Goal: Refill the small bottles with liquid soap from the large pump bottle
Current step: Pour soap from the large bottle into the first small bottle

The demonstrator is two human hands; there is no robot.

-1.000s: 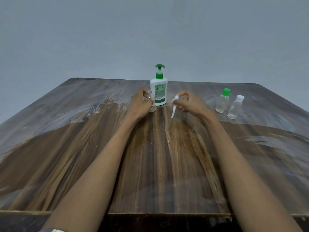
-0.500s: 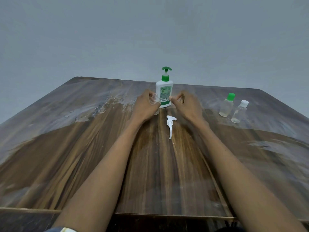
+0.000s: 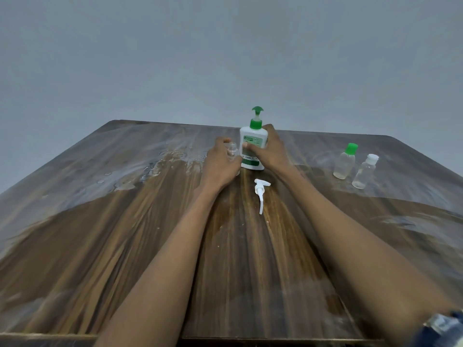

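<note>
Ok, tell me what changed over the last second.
The right hand let go of the white spray top, which now lies on the table, then moved forward and gripped the pump bottle. The left hand kept holding the open small bottle. The two capped bottles on the right stayed put.

Plain room: wooden table [image 3: 125, 234] against bare grey wall [image 3: 175, 58].
</note>
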